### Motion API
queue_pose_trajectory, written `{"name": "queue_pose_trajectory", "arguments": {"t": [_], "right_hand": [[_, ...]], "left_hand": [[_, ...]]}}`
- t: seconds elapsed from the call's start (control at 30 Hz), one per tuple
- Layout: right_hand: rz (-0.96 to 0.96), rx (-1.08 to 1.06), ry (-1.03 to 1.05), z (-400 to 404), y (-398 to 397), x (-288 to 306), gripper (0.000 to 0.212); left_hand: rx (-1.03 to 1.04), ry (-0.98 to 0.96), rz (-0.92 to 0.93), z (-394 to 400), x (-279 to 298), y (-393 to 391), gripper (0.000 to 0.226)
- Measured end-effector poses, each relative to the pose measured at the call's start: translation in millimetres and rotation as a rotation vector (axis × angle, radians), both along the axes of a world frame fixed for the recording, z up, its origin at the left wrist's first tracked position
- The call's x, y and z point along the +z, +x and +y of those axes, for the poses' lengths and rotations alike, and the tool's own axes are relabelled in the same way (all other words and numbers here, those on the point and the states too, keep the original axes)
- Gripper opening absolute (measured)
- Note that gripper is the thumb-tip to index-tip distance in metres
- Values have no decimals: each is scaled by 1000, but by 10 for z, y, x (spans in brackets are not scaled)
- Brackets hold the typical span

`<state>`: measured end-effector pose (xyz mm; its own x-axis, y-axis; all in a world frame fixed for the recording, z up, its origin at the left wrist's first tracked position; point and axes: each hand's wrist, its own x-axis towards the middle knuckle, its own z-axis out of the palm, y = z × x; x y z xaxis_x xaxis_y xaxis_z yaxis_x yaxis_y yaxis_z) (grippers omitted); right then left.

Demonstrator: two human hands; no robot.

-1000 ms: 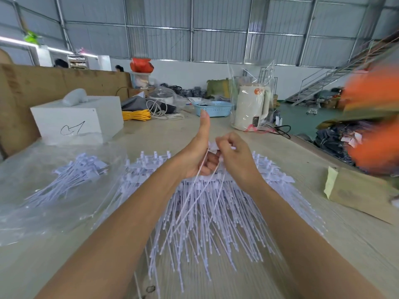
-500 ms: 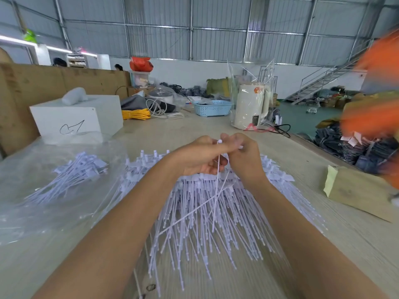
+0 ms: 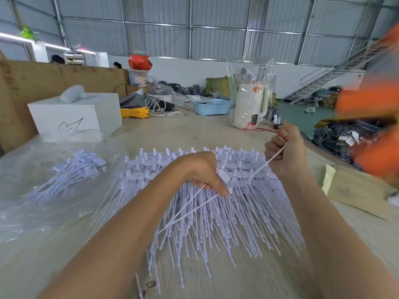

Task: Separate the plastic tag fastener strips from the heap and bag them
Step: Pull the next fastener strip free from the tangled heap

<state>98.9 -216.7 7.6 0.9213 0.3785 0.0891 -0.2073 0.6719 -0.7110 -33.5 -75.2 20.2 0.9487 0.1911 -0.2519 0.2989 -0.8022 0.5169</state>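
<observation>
Tabletop heap (image 3: 216,212), hands (image 3: 203,171) apart, gripping.

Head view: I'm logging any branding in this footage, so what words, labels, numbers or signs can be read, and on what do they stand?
No text is readable.
White box: a hand-drawn black squiggle on its front, not letters.
Kettle: an orange mark near the top, too blurred to read.
White tags on the dark bundles: too small to read.
Fastener strips: no print visible.

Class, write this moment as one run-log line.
stage: separating | left hand: grips tag end of strip | right hand: pulls strip taut | heap: on table | bag: partly filled
</observation>
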Motion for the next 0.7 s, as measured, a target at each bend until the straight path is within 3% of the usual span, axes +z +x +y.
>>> {"name": "queue_pose_trajectory", "arguments": {"t": [0.1, 0.2, 0.3, 0.47, 0.7], "right_hand": [[-36, 123, 106, 51, -18, -21, 25], [-113, 123, 57, 107, -47, -57, 22], [-168, 168, 37, 162, -84, -79, 22], [-228, 221, -8, 225, -163, -75, 27], [-469, 143, -235, 402, -363, -133, 30]], "left_hand": [[-7, 47, 18, -3, -17, 25, 27], [-19, -6, -38, 43, 18, -9, 18], [18, -181, -179, 116, 97, -38, 16], [217, -688, -451, 71, 162, 14, 21], [174, -915, -339, -208, 107, 38, 35]]}}
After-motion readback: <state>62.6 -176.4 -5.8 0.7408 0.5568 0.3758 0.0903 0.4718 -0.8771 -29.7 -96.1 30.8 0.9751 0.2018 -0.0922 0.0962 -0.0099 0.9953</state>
